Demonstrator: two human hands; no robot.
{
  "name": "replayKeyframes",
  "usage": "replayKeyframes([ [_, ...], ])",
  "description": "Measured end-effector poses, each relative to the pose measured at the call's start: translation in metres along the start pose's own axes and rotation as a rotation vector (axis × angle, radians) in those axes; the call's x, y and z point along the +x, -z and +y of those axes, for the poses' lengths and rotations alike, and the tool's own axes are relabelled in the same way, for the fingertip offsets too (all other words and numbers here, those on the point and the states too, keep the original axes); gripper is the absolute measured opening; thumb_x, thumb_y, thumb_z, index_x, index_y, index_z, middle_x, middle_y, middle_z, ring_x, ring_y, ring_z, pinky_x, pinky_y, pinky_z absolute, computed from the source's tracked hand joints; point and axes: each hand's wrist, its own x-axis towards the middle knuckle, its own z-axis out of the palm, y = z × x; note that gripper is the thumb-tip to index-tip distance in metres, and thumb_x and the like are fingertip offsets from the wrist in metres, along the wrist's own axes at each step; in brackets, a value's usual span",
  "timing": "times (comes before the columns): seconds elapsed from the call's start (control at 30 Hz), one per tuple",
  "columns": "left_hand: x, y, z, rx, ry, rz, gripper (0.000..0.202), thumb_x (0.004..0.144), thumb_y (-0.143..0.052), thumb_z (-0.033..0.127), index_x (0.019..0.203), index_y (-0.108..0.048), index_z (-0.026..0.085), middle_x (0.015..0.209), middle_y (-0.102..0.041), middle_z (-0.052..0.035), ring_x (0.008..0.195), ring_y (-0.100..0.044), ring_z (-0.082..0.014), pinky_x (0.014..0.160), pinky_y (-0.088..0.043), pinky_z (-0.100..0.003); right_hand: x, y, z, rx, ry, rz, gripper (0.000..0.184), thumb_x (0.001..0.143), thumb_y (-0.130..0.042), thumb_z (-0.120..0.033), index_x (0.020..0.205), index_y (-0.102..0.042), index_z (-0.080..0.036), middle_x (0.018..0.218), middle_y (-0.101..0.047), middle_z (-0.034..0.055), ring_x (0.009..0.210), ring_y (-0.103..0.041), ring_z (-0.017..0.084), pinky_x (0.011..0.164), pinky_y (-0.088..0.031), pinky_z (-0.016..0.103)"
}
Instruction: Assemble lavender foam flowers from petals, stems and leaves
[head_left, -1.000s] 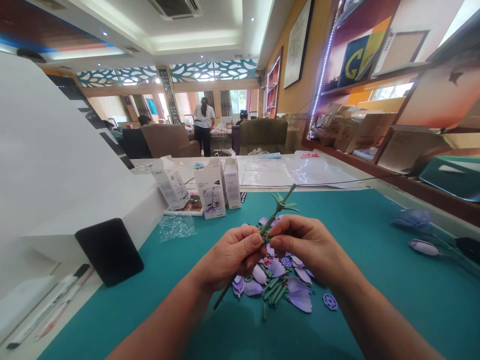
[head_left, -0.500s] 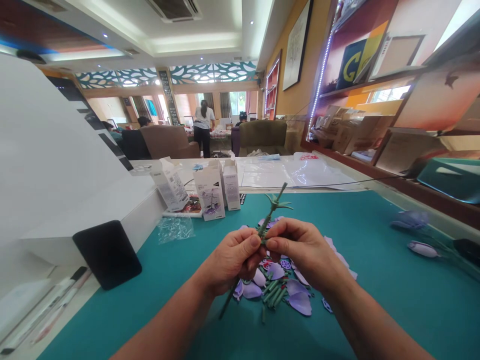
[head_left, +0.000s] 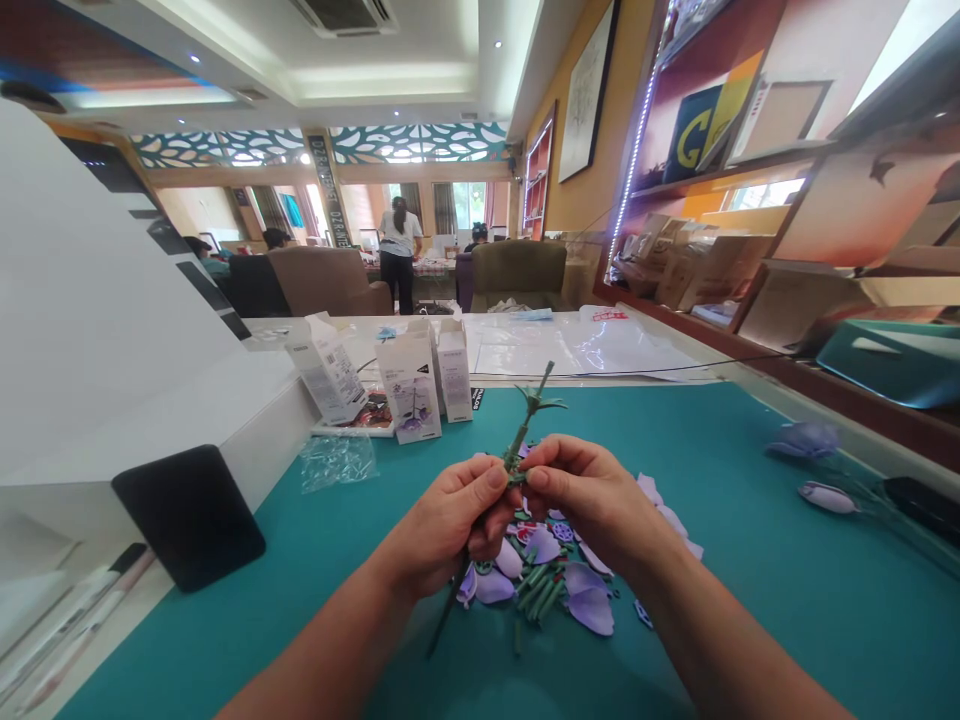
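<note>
My left hand (head_left: 454,515) is closed round a green artificial flower stem (head_left: 519,438), which slants up to the right, its dark lower end showing below the fist. Thin pointed leaves stick out near the stem's top. Thumb and fingers of my right hand (head_left: 596,490) pinch a small green part (head_left: 517,478) against the stem, just above my left thumb; its exact shape is partly hidden. Under both hands lies a pile of pieces: lilac petals (head_left: 589,600), short green tubes (head_left: 540,592) and a purple openwork disc (head_left: 562,532).
Opened white boxes (head_left: 409,385) and a crumpled clear bag (head_left: 337,460) stand beyond the hands. A black tablet-like panel (head_left: 189,517) is at left, near pens (head_left: 67,630). A lilac flower (head_left: 802,440) lies on the green mat (head_left: 787,570) at right. Someone stands (head_left: 400,245) far back.
The view has shifted slightly, so the scene sits a little further left. Both hands keep their hold on the stem, with the small green part now showing more between the fingertips.
</note>
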Motion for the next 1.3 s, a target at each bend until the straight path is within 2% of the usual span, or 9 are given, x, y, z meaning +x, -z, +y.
replayKeyframes([
  [0.37,0.000,-0.001,-0.002,-0.004,0.013,0.014,0.037,0.077,-0.069,0.048,0.070,-0.054,0.014,0.044,-0.044,0.0076,0.035,-0.025,-0.0014,0.037,-0.023,-0.015,-0.001,0.000,0.005,0.023,0.020,0.007,0.023,0.063,-0.082,-0.030,0.069,-0.065,-0.017,0.057,-0.065,-0.0012,0.052,-0.057,0.009,0.053,-0.046,0.023],
  [0.53,-0.004,-0.003,0.003,0.122,0.003,0.039,0.037,0.079,-0.066,0.048,0.072,-0.054,0.014,0.047,-0.044,0.0071,0.037,-0.027,-0.0017,0.037,-0.022,-0.015,-0.005,0.010,0.015,0.035,-0.026,0.002,0.028,0.067,-0.080,-0.038,0.083,-0.069,-0.018,0.066,-0.068,-0.0002,0.057,-0.060,0.010,0.056,-0.048,0.024],
  [0.67,-0.009,-0.002,0.006,0.239,-0.014,0.066,0.037,0.081,-0.062,0.050,0.075,-0.054,0.014,0.048,-0.044,0.0069,0.038,-0.029,-0.0022,0.038,-0.022,-0.015,-0.014,0.018,0.018,0.027,-0.041,0.068,0.031,0.074,-0.074,-0.044,0.090,-0.071,-0.018,0.071,-0.068,0.0011,0.060,-0.061,0.010,0.055,-0.049,0.023],
  [0.87,-0.016,-0.003,-0.001,0.430,0.001,0.064,0.039,0.083,-0.056,0.052,0.073,-0.052,0.015,0.049,-0.043,0.0065,0.041,-0.031,-0.0036,0.040,-0.022,-0.017,-0.024,0.016,0.023,0.037,-0.043,0.081,0.028,0.068,-0.080,-0.036,0.087,-0.071,-0.018,0.067,-0.068,-0.0002,0.056,-0.061,0.009,0.053,-0.049,0.021],
  [1.03,-0.020,-0.002,-0.012,0.519,0.024,0.054,0.038,0.084,-0.054,0.051,0.072,-0.050,0.015,0.052,-0.045,0.0057,0.043,-0.033,-0.0042,0.041,-0.024,-0.018,-0.029,0.011,0.031,0.047,-0.062,0.095,0.029,0.058,-0.085,-0.034,0.073,-0.068,-0.016,0.056,-0.066,-0.0014,0.050,-0.061,0.010,0.048,-0.048,0.020],
  [1.3,-0.020,0.003,-0.013,0.529,0.050,0.016,0.037,0.083,-0.056,0.048,0.068,-0.051,0.015,0.052,-0.043,0.0057,0.045,-0.034,-0.0047,0.041,-0.025,-0.018,-0.030,0.007,0.032,0.060,-0.058,0.105,0.028,0.056,-0.086,-0.032,0.064,-0.065,-0.016,0.053,-0.064,-0.0035,0.047,-0.060,0.008,0.046,-0.049,0.019],
])
